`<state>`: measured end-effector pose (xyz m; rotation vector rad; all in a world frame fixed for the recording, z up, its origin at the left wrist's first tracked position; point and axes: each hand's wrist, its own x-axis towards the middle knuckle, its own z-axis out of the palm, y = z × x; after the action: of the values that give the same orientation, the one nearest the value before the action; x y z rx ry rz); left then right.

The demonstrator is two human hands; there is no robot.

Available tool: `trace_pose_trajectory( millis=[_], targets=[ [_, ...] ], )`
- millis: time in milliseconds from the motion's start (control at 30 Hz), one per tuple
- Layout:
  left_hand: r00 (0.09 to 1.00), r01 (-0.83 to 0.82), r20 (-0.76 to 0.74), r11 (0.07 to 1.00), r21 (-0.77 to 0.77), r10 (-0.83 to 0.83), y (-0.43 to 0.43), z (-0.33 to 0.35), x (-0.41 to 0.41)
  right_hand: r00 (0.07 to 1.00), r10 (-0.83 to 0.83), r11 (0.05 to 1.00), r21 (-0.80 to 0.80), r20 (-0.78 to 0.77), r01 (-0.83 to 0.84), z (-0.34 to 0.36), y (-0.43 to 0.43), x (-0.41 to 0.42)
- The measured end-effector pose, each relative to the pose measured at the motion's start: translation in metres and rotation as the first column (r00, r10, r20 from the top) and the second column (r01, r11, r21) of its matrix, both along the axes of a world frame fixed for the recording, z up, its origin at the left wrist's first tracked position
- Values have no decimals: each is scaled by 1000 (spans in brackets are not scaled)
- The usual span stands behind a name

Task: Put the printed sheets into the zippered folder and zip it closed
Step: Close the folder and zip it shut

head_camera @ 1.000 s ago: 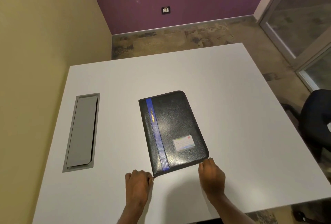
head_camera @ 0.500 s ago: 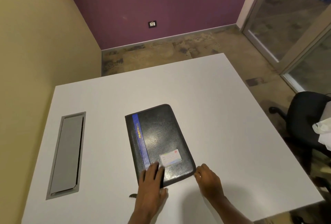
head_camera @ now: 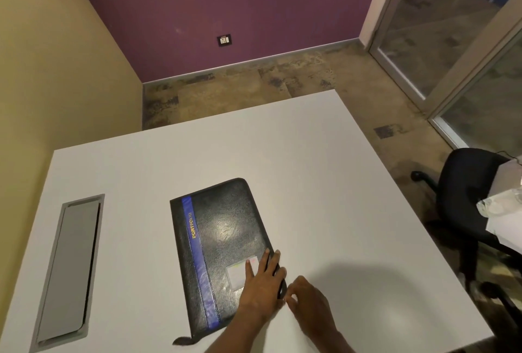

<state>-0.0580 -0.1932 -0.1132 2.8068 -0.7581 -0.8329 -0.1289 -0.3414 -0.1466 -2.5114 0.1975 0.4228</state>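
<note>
A black zippered folder (head_camera: 226,239) with a blue stripe and the word PORTFOLIO lies closed on the white table (head_camera: 324,183). My left hand (head_camera: 261,287) rests flat on its near right corner, fingers spread, partly covering a pale label. My right hand (head_camera: 308,299) is just right of that corner, its fingertips bent together against the folder's edge. What they pinch is hidden. A small dark tab (head_camera: 182,340) sticks out at the folder's near left corner. No printed sheets lie on the table.
A grey cable hatch (head_camera: 69,265) is set into the table at the left. A black office chair (head_camera: 469,200) stands to the right with white paper-like items (head_camera: 505,220) on it. Yellow wall on the left, glass door at the back right.
My left hand slid from the folder's near edge onto its near right corner. My right hand closed in on that same corner. The view tilted up and to the right.
</note>
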Motion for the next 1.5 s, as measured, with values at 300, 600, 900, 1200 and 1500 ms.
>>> trace_pose_trajectory(
  millis=[300,600,900,1200,1500],
  targets=[
    [994,110,14,994,-1,-110,11,3,0,995,89,969,-236,43,-77,-6,-9,26],
    [970,228,68,970,80,-233,18,-12,7,986,114,968,-239,124,-82,-9,-9,81],
    [988,-150,-4,960,-237,153,23,-25,20,971,178,963,-232,161,-138,-5,-1,159],
    [932,-321,12,839,-439,362,19,-80,30,939,234,961,-207,252,-183,-10,7,244],
    [859,-495,-110,756,-429,500,5,-9,81,941,231,973,-45,248,-228,-26,2,268]
  ],
)
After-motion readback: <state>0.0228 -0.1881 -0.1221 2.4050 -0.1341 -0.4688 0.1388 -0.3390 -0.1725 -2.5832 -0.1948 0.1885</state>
